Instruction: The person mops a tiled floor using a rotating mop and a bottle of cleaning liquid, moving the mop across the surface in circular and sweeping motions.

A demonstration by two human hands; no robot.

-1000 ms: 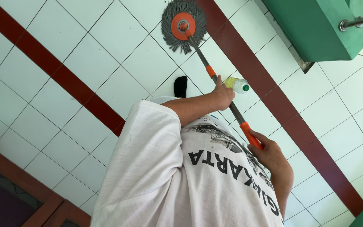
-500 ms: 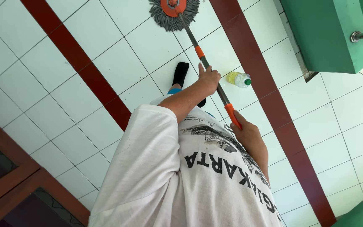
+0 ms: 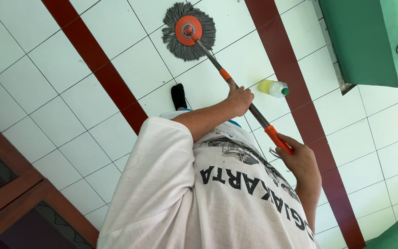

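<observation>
Here the mop (image 3: 236, 85) lies slanted across the floor (image 3: 61, 120), its round grey string head (image 3: 189, 31) with an orange disc in the middle pressed flat on a white tile near the top edge of the view. The metal handle runs from that disc down and to the right, with an orange collar partway along and an orange grip at the near end.

The left hand (image 3: 239, 98) is clenched around the bare metal of the handle just below the orange collar, the forearm reaching out from a white sleeve. The right hand (image 3: 300, 161) is closed on the orange grip at the handle's near end, fingers wrapped over it, close against the person's white printed shirt (image 3: 199, 203).

Just beside the handle, on its right and level with the left hand, a small clear bottle (image 3: 273, 88) of yellow liquid with a green cap lies on its side on a white tile, apart from the mop. To the left of the left hand a foot in a black sock (image 3: 178, 96) stands on the floor, just above the shirt.

The floor is white square tiles crossed by two dark red bands, one left of the mop head and one to the right past the bottle. A green wall (image 3: 369, 41) with a metal fitting fills the upper right corner, and a brown wooden frame (image 3: 19, 193) cuts across the lower left corner.
</observation>
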